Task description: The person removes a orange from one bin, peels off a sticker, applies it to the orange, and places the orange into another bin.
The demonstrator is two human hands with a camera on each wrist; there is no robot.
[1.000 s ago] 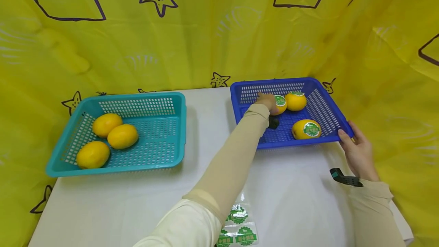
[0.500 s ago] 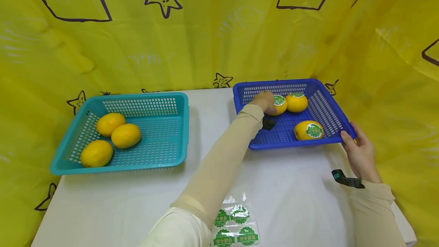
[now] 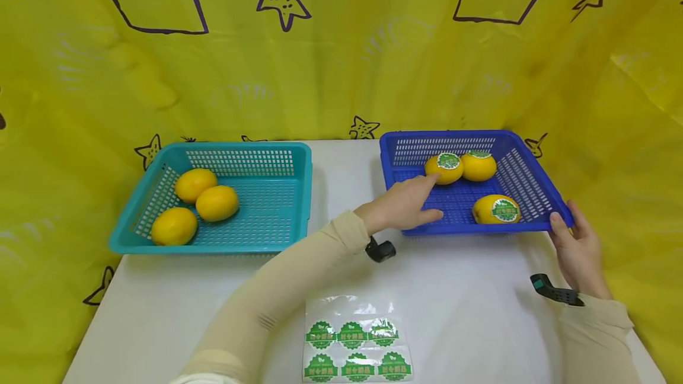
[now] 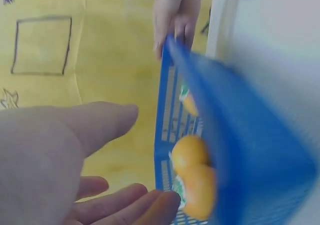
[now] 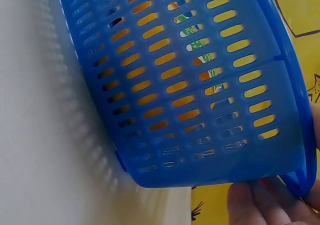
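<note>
My right hand (image 3: 578,253) grips the near right corner of a blue plastic basket (image 3: 453,134); in the right wrist view its fingers (image 5: 245,205) curl under the rim. Three yellow oval fruits lie inside, each with a round green-and-white sticker: one far left (image 3: 444,175), a second (image 3: 478,169) beside it, a third (image 3: 485,209) near the front wall. My left hand (image 3: 402,203) is over the basket's near left side, fingers loosely extended and holding nothing. In the left wrist view, its thumb and fingers (image 4: 115,200) are spread apart, facing the basket.
A teal basket (image 3: 213,249) on the left holds three yellow fruits (image 3: 217,203) with no stickers showing. A clear sheet of round green stickers (image 3: 352,348) lies at the front of the white table (image 3: 469,313). A yellow patterned curtain (image 3: 331,64) hangs behind.
My left hand has come away from the far left stickered fruit and drawn back toward the basket's near left side. My right hand keeps its grip. The head view has turned slightly left.
</note>
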